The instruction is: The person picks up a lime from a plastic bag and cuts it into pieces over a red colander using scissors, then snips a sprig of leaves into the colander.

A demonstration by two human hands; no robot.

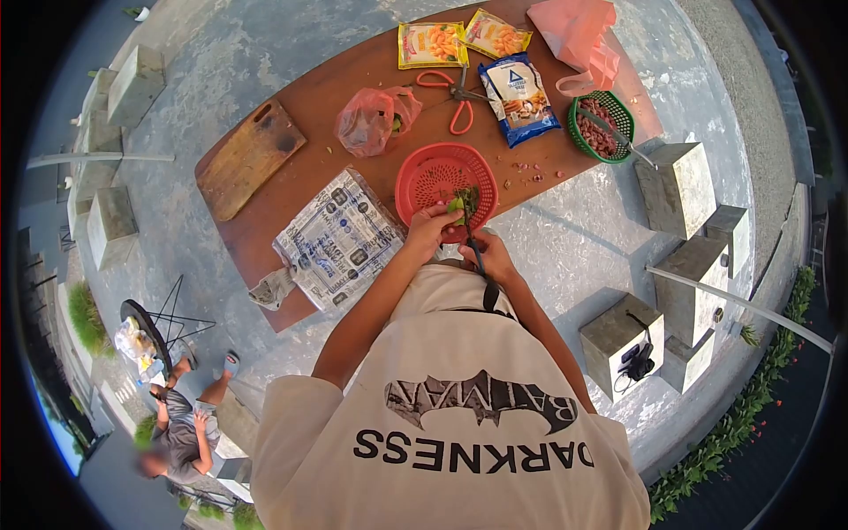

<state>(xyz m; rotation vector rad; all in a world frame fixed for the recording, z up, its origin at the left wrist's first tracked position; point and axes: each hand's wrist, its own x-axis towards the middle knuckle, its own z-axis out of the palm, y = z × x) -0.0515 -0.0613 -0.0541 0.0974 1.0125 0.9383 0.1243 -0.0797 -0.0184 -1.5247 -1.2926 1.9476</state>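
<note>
The left hand [428, 230] pinches a green leaf [456, 206] over the red basket [429, 177], near the frame's centre. The right hand [494, 257] grips a dark slim tool [471, 231], its type unclear. Scissors [458, 92] lie above the basket on the brown desk [329, 102], upper centre.

I can see both arms bare below the elbow, the left arm [367, 309] and right arm [552, 331] converging towards the red plastic basket [402, 181]. The left hand [429, 228] is at its near rim, fingertips pinched inward; the right hand [493, 258] curls tightly just beside that rim, knuckles bent.
</note>
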